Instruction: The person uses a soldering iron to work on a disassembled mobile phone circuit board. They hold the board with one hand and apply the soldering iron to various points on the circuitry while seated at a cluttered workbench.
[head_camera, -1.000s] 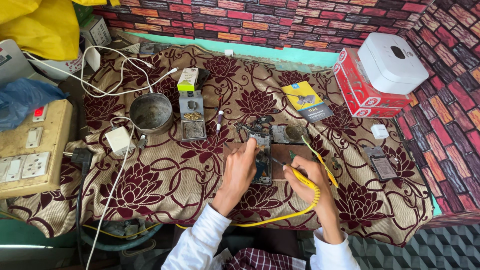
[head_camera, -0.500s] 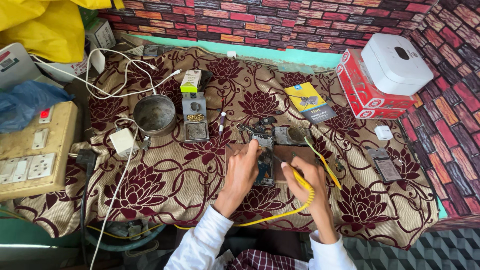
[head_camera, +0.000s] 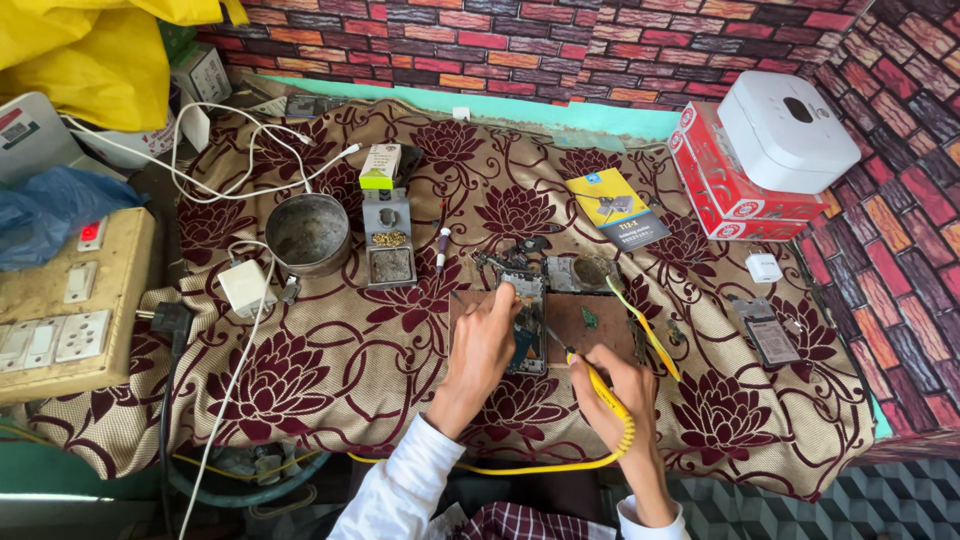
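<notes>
Your left hand lies flat, fingers pressed on opened phone on brown mat, middle of surface. Your right hand pinches yellow soldering iron, tip beside phone.

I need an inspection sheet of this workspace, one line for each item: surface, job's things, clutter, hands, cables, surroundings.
Surface: table under a floral cloth, maroon on beige.
Job's things: opened phone on a brown board; yellow soldering iron.
Clutter: metal cup, iron stand, red box with a white device on it, booklet, charger.
Hands: left hand presses on the phone; right hand has the iron in its grip, tip at the phone.
Cables: white cables at rear left; yellow cord along the front edge.
Surroundings: brick-pattern walls; switchboard at left.
</notes>
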